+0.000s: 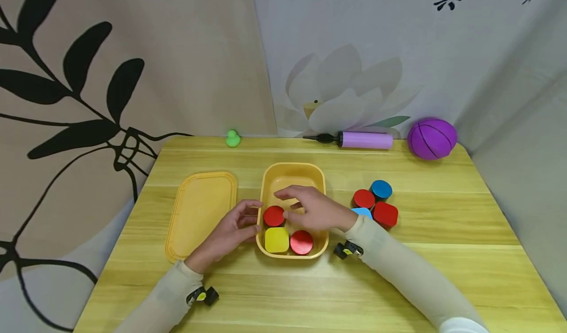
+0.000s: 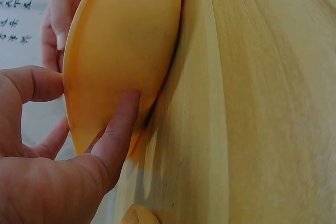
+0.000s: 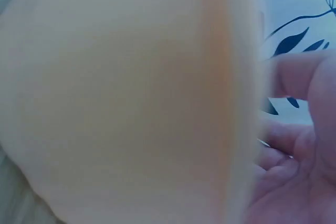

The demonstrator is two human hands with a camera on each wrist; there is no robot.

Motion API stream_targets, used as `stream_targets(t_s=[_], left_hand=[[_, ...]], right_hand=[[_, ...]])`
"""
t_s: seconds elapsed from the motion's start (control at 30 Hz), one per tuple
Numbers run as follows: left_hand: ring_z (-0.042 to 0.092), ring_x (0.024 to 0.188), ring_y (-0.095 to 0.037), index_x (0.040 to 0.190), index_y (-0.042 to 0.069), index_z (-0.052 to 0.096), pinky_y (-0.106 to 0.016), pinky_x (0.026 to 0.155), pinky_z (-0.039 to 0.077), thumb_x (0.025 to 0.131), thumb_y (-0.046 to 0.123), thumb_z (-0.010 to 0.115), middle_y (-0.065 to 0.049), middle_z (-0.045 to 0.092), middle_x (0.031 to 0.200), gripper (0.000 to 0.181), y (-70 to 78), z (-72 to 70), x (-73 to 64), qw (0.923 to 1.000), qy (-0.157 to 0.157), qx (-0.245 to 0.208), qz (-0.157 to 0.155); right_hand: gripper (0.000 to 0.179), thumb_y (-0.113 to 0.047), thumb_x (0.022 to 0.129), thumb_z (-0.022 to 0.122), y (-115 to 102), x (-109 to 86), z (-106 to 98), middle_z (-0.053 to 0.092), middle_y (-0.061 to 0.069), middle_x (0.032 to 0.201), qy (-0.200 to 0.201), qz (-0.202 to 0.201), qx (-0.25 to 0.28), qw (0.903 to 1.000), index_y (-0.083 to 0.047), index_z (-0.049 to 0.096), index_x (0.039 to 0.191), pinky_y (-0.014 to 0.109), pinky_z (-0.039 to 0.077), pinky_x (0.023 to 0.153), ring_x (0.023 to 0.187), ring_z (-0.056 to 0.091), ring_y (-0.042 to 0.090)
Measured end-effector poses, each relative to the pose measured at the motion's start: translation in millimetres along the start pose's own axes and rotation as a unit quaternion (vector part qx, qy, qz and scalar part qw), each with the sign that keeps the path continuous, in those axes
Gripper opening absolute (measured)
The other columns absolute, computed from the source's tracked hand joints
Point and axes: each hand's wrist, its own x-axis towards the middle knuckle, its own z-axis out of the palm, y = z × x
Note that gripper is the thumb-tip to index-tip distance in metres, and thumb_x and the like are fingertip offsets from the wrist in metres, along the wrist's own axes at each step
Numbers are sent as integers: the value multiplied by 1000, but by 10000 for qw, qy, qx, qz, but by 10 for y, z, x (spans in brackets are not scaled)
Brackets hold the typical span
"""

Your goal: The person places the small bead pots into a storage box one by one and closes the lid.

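A yellow-orange plastic box [image 1: 293,176] stands on the table. Inside, at its near end, lie a round red block [image 1: 274,216], a square yellow block [image 1: 276,240] and another round red block [image 1: 301,243]. My left hand [image 1: 230,229] rests against the box's left side; in the left wrist view its thumb [image 2: 123,121] lies along the outer wall and a fingertip meets the rim. Over the box hovers my right hand [image 1: 316,209], fingers spread and loosely bent, thumb tip close beside the farther red block. The box's outer wall [image 3: 115,103] fills most of the right wrist view, blurred.
Left of the box lies a yellow lid [image 1: 203,215]. To the right sit a blue block [image 1: 381,190], red blocks [image 1: 385,215] and a light blue block [image 1: 363,212] partly behind my sleeve. Along the back are a green figure [image 1: 233,138], a purple pump [image 1: 366,140] and a purple ball [image 1: 431,138].
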Motion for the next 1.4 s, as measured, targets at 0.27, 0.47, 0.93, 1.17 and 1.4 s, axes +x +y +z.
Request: stream_targets(t_s=[0.27, 0.47, 0.93, 1.17, 1.4], left_hand=[[58, 133, -36, 151, 18, 47, -41, 91, 63, 101, 10, 68, -19, 52, 148, 55, 2, -17, -7, 10000, -28, 16, 71], [57, 133, -36, 152, 16, 47, -39, 90, 63, 100, 8, 68, -22, 51, 148, 56, 10, -21, -18, 9999, 1, 48, 95], [56, 132, -38, 152, 13, 46, -37, 90, 63, 100, 9, 69, -24, 50, 148, 57, -4, -8, -37, 9999, 19, 53, 92], [56, 132, -38, 153, 11, 46, -36, 90, 63, 100, 9, 68, -24, 50, 148, 57, 6, -5, -40, 9999, 24, 47, 107], [57, 131, -36, 154, 13, 45, -36, 89, 63, 100, 9, 68, -22, 50, 148, 58, 3, -21, -34, 10000, 1, -10, 91]], right_hand=[[47, -16, 103, 66, -33, -242, -204, 62, 15, 149, 636, -76, 296, 9975, -5, 56, 148, 43, 59, 104, 138, 60, 28], [44, -17, 104, 67, 5, -451, -342, 63, 12, 148, 1056, 45, 402, 9936, -5, 59, 146, 38, 59, 104, 135, 61, 27], [46, -14, 101, 72, 315, -1036, -515, 70, 7, 138, 2105, 509, 97, 9762, -16, 61, 146, 34, 61, 94, 118, 70, 24], [48, -16, 98, 76, 495, -1362, -595, 71, 11, 133, 2468, 934, -361, 9639, -13, 62, 144, 33, 59, 100, 116, 71, 34], [49, -9, 95, 78, 650, -1646, -578, 71, 16, 131, 2844, 993, -393, 9527, -5, 62, 142, 11, 50, 102, 119, 67, 17]])
